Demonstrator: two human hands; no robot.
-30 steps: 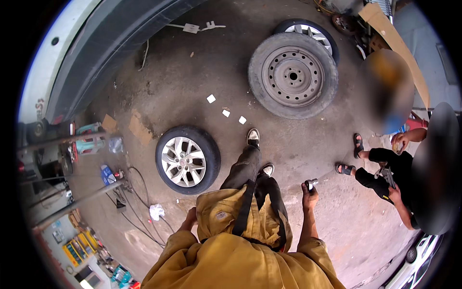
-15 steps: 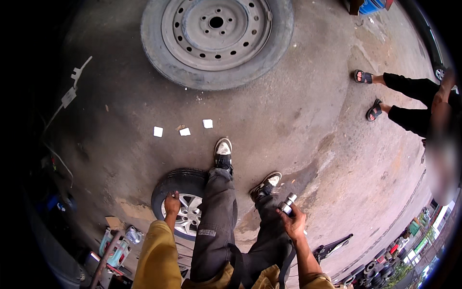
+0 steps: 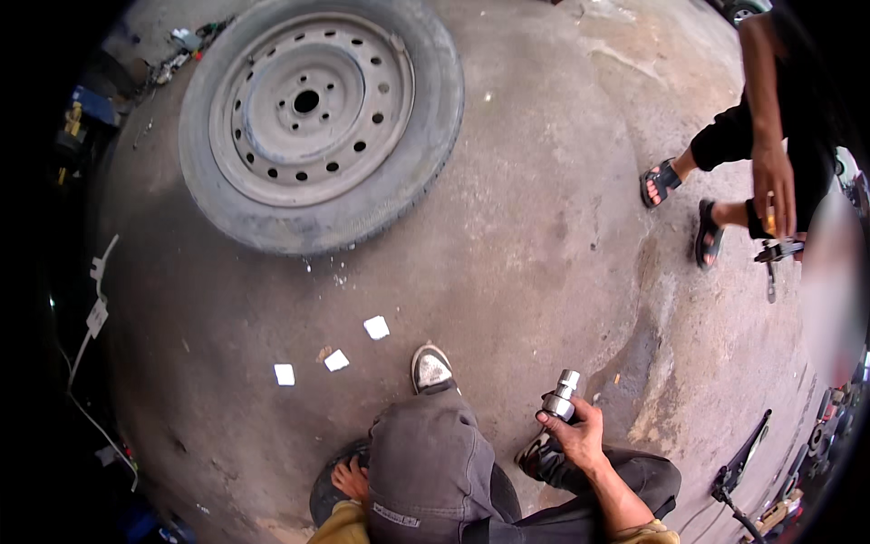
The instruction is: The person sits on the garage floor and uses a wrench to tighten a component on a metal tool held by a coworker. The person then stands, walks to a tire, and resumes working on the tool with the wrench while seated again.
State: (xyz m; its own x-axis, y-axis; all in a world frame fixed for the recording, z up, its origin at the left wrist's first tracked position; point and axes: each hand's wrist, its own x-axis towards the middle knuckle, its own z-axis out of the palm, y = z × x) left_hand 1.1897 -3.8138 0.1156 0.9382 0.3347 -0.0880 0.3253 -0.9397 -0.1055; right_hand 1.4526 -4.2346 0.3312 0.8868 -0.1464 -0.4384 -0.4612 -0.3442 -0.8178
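Since knees [image 3: 430, 444] bent, hand [image 3: 352, 479] (left) at tyre [image 3: 324, 495]

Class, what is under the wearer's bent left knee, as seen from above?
A dark tyre shows left of the knee, beneath the left hand. The knee covers its middle, so any rim there cannot be seen.

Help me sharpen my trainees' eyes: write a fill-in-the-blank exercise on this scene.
The metal piece is in the wearer's ____.
At the left hand is a black ____.
____ white squares lie on the floor.
The co-worker's sandals are ____ in color.

Missing words: right hand; tire; three; black.
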